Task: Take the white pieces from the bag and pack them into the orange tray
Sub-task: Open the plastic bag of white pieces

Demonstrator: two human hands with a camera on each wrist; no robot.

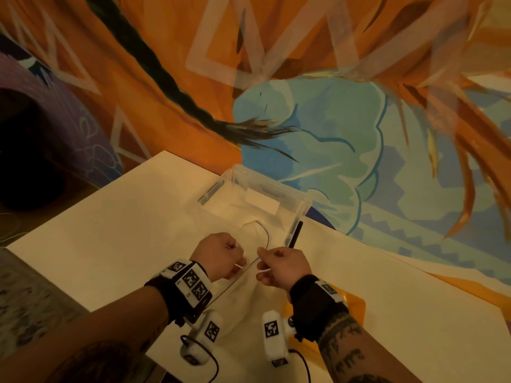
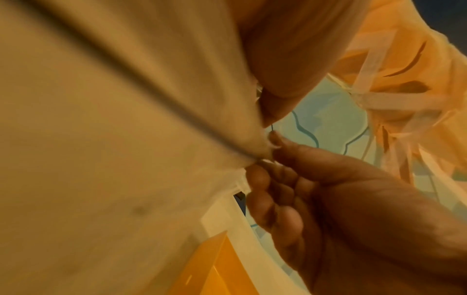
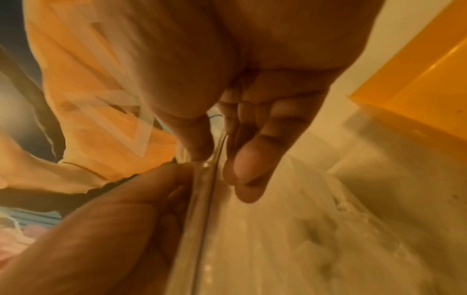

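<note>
A clear plastic bag (image 1: 249,288) with a dark zip line lies on the white table, its mouth towards the far side. My left hand (image 1: 235,262) pinches the left lip of the mouth, and my right hand (image 1: 262,265) pinches the right lip a short way off. In the left wrist view the bag (image 2: 126,139) fills the left side and both hands meet at its edge. In the right wrist view the bag's edge (image 3: 207,189) runs between the two hands. The orange tray (image 1: 355,301) sits under my right wrist. The white pieces are not clearly visible inside the bag.
A clear plastic box (image 1: 300,208) stands open just beyond the bag. A black pen (image 1: 294,234) lies against its near right corner. The white table (image 1: 110,230) ends at a painted orange and blue backdrop (image 1: 331,134). The table's left edge drops to dark floor.
</note>
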